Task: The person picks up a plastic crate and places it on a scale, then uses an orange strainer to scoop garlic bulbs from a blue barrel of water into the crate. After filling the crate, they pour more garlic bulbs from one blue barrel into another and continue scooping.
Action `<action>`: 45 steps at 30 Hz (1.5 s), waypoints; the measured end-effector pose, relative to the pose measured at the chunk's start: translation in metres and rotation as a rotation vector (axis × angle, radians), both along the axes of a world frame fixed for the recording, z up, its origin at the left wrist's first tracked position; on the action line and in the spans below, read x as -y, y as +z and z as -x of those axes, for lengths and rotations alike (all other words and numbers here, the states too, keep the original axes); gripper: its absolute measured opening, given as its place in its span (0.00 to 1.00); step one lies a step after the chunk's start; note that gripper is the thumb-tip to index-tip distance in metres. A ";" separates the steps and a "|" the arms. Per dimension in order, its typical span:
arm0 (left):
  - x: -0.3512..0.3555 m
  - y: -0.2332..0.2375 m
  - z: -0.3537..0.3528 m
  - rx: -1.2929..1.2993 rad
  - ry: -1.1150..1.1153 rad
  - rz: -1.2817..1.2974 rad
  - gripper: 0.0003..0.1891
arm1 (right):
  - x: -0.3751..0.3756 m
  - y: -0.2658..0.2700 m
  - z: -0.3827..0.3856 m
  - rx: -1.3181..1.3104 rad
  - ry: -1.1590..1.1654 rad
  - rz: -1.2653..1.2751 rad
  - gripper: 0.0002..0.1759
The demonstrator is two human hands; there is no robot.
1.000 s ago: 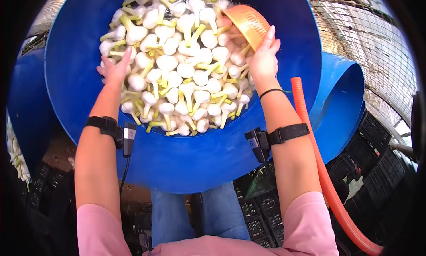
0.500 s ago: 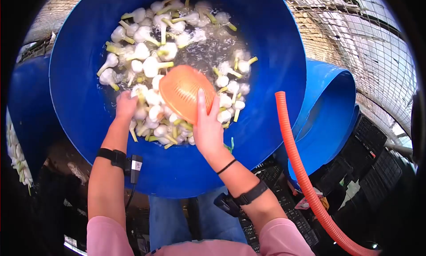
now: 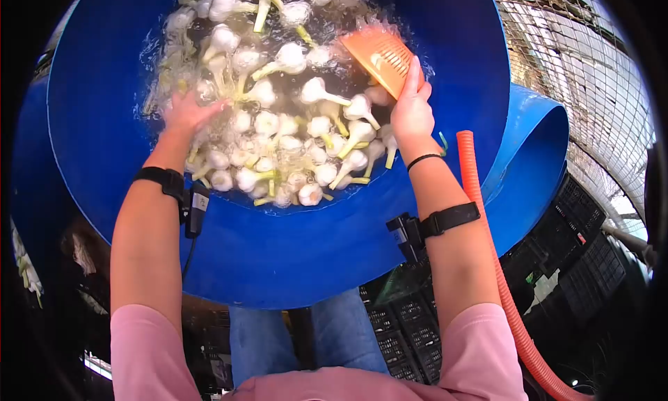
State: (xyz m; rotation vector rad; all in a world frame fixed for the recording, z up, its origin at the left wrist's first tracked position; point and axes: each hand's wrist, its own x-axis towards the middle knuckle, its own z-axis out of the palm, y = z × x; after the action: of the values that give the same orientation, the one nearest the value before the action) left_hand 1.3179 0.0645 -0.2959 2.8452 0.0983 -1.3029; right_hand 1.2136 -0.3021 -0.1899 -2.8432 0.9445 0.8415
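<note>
Many white garlic bulbs with short green-yellow stems float in water inside a big round blue tub. My right hand grips the rim of an orange slotted plastic basket, which is tilted and partly dipped in the water at the right side of the bulbs. At the left side, my left hand is in the water among the bulbs, thumb stretched out toward the right. Its other fingers are partly under splashing water, and no bulb shows in its grasp.
An orange corrugated hose hangs along the tub's right side. Behind it stands another blue container. Black plastic crates lie on the floor below, and wire mesh lines the wall at the right.
My right hand has moved the orange basket to the right and away, down into the water. The left hand has spread its thumb, and the bulbs around it are stirred up with splashes.
</note>
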 end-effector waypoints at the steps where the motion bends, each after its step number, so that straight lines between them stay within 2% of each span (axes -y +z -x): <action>1: -0.025 -0.019 0.025 -0.020 0.156 0.061 0.55 | -0.003 -0.001 0.012 -0.061 -0.062 -0.029 0.48; 3: -0.045 -0.020 0.060 -0.028 0.382 0.288 0.54 | -0.012 -0.007 0.033 -0.150 -0.145 -0.047 0.50; 4: -0.044 -0.021 0.065 -0.036 0.381 0.291 0.54 | -0.014 -0.016 0.052 -0.156 -0.197 -0.095 0.50; 5: -0.043 -0.020 0.070 -0.244 0.691 0.301 0.52 | -0.018 -0.028 0.069 -0.160 -0.237 -0.148 0.49; 6: -0.041 -0.019 0.075 -0.455 0.998 0.306 0.50 | -0.023 -0.037 0.082 -0.205 -0.409 -0.275 0.49; 7: -0.032 -0.005 0.074 -0.455 1.002 0.302 0.50 | -0.030 -0.046 0.093 -0.250 -0.583 -0.405 0.49; 9: 0.003 0.029 0.069 -0.667 1.270 0.384 0.44 | -0.046 -0.061 0.113 -0.180 -0.696 -0.601 0.49; 10: 0.007 0.024 0.074 -0.666 1.270 0.374 0.44 | -0.039 -0.157 0.179 -0.015 -0.671 -0.614 0.44; 11: 0.013 0.021 0.082 -0.765 1.329 0.524 0.40 | -0.045 -0.152 0.171 -0.027 -0.682 -0.619 0.44; 12: 0.014 0.015 0.089 -0.860 1.386 0.684 0.36 | -0.060 -0.134 0.145 -0.071 -0.813 -0.781 0.40; 13: 0.013 -0.006 0.096 -0.857 1.388 0.678 0.36 | -0.071 -0.122 0.123 -0.110 -0.939 -0.945 0.37; 15: -0.001 -0.044 0.104 -0.621 1.350 0.812 0.32 | -0.093 -0.120 0.103 0.025 -1.013 -1.226 0.31; 16: 0.007 -0.033 0.098 -0.590 1.376 0.796 0.34 | -0.096 -0.110 0.090 -0.208 -0.948 -1.105 0.36; 17: 0.009 -0.025 0.097 -0.578 1.368 0.800 0.34 | -0.104 -0.104 0.087 -0.197 -0.943 -1.116 0.36; 20: 0.014 0.009 0.100 -0.449 1.281 0.762 0.38 | -0.122 -0.061 0.089 0.042 -1.020 -1.301 0.44; 23: 0.028 0.041 0.098 -0.179 1.181 0.700 0.41 | -0.118 0.010 0.075 0.020 -1.088 -1.239 0.44; 24: 0.023 0.031 0.104 -0.066 1.157 0.736 0.39 | -0.111 0.015 0.083 0.028 -0.945 -1.326 0.46; 25: 0.038 0.064 0.100 0.105 1.068 0.721 0.36 | -0.113 0.027 0.086 0.018 -0.944 -1.345 0.46; 28: 0.066 0.121 0.096 0.291 1.024 0.734 0.32 | -0.128 0.068 0.100 0.121 -1.056 -1.446 0.47; 30: 0.074 0.137 0.097 0.497 0.788 0.809 0.28 | -0.133 0.092 0.104 0.206 -1.106 -1.507 0.47; 35: 0.073 0.222 0.098 0.570 0.600 1.020 0.22 | -0.146 0.149 0.125 0.381 -1.135 -1.604 0.48; 38: 0.066 0.258 0.103 0.637 0.380 1.152 0.19 | -0.158 0.172 0.137 0.470 -1.184 -1.578 0.48; 42: 0.063 0.299 0.111 0.720 0.229 1.204 0.22 | -0.175 0.204 0.159 0.589 -1.215 -1.602 0.47; 45: 0.058 0.323 0.120 0.746 0.101 1.195 0.23 | -0.188 0.207 0.188 0.607 -1.264 -1.642 0.45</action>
State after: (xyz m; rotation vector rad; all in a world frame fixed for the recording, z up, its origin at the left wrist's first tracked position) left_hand 1.1978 0.0063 0.0269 1.9784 -0.3914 -0.0526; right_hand 1.0261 -0.1138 0.0173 -0.7017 0.9105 0.2052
